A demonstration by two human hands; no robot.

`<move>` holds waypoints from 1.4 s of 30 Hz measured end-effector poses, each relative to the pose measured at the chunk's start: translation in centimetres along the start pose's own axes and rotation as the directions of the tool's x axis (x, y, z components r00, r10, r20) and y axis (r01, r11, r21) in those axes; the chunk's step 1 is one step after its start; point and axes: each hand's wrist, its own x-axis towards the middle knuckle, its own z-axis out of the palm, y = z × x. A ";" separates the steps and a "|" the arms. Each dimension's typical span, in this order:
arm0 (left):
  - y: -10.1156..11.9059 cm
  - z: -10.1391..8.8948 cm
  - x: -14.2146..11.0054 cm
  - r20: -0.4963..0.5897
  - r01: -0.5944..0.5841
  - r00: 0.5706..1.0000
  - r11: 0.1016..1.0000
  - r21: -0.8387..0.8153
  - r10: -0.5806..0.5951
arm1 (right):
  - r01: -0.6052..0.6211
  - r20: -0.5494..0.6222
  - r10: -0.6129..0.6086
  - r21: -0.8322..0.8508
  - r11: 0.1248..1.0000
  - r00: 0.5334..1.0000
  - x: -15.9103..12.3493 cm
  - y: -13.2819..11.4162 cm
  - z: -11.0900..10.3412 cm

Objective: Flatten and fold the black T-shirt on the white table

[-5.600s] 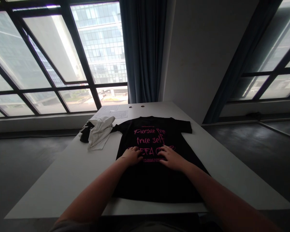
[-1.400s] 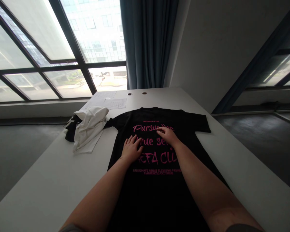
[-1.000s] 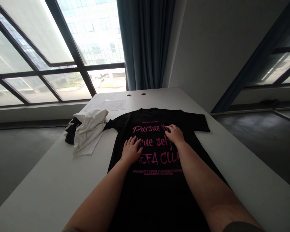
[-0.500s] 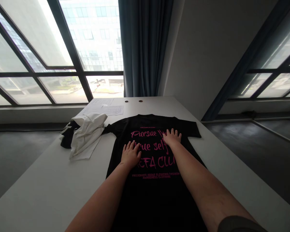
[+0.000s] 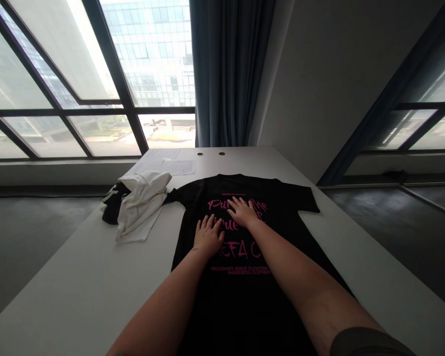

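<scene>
A black T-shirt [image 5: 244, 306] with pink lettering lies spread on the white table, its collar toward the far end. My left hand [image 5: 208, 236] rests flat on the left part of the print, fingers spread. Slightly farther up, my right hand [image 5: 243, 211] lies on the upper lines of lettering, also with fingers apart, and covers some of the words. Neither hand grips the cloth. The right sleeve of the shirt is laid out flat, while the left sleeve looks bunched near the white garment.
A crumpled white garment [image 5: 143, 198] and a black one [image 5: 114, 210] lie left of the shirt. Paper sheets [image 5: 178, 167] are behind them on the white table [image 5: 77, 291]. Two round holes sit near its far edge, before a blue curtain [image 5: 222, 74] and windows.
My right hand has slid left across the print toward my left hand, uncovering "the". My left hand stays at about the same place on the shirt. The view has shifted slightly.
</scene>
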 end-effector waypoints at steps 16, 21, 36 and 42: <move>0.4 -0.3 -0.2 0.008 0.011 1.000 1.000 -0.006 -0.011 | -0.274 0.012 0.276 -0.081 0.958 0.961 8.0 8.8 -2.4; 0.3 -0.1 -0.2 -0.011 0.004 1.000 1.000 -0.022 -0.005 | -0.012 0.011 0.012 -0.028 1.000 1.000 12.3 4.0 -1.6; 0.5 -0.1 -0.5 -0.039 0.008 0.999 0.997 -0.074 -0.011 | -0.134 0.138 0.134 -0.005 0.991 0.981 21.1 2.8 -0.9; 0.7 -0.5 -0.6 -0.043 0.010 0.999 0.997 -0.078 -0.014 | -0.190 0.178 0.189 -0.008 0.982 0.966 22.2 2.2 -1.8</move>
